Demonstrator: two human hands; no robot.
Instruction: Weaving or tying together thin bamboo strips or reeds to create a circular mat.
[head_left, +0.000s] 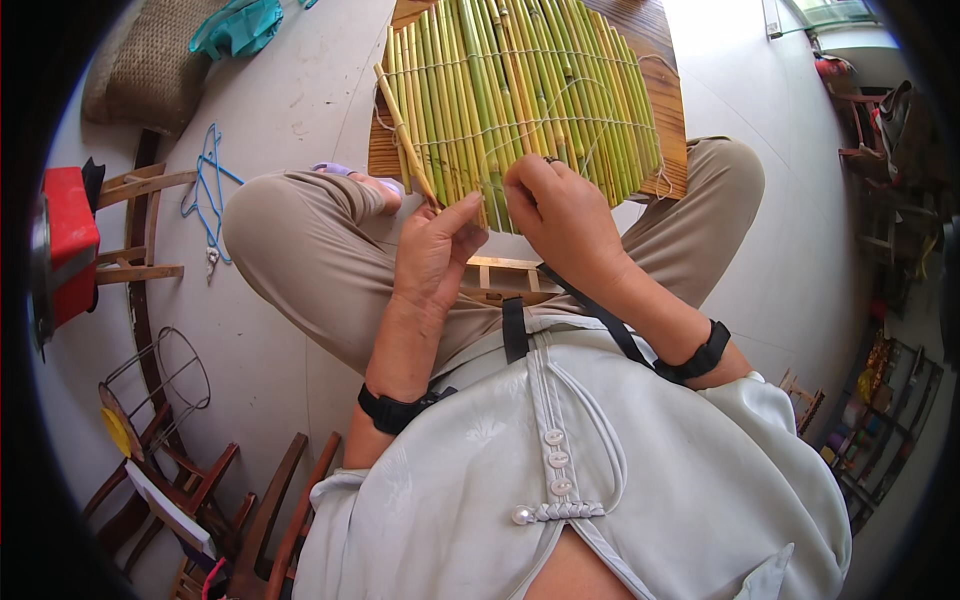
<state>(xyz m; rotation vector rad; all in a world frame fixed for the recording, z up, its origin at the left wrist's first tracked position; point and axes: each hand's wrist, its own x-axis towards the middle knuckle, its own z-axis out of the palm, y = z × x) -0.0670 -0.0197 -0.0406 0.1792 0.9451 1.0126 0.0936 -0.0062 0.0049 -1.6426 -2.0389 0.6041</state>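
Note:
A mat of green and yellow cane stalks (517, 97), bound in rows with pale string (517, 135), lies on a wooden table (667, 97). My left hand (439, 244) is at the mat's near edge, its thumb and fingers closed beside the lower end of one slanting stalk (405, 135); whether it grips the stalk or string is unclear. My right hand (562, 214) is curled over the near edge, to the right of the left hand. Its fingertips are pinched, with thin string beside them. Loose loops of string lie over the mat's right half.
A wooden stool or rack (502, 264) shows between my legs. Blue clothes hangers (215, 187), a woven sack (154, 64) and a red box (71, 240) are at the left. Wooden chairs (270, 510) stand at lower left, shelves (889, 420) at right.

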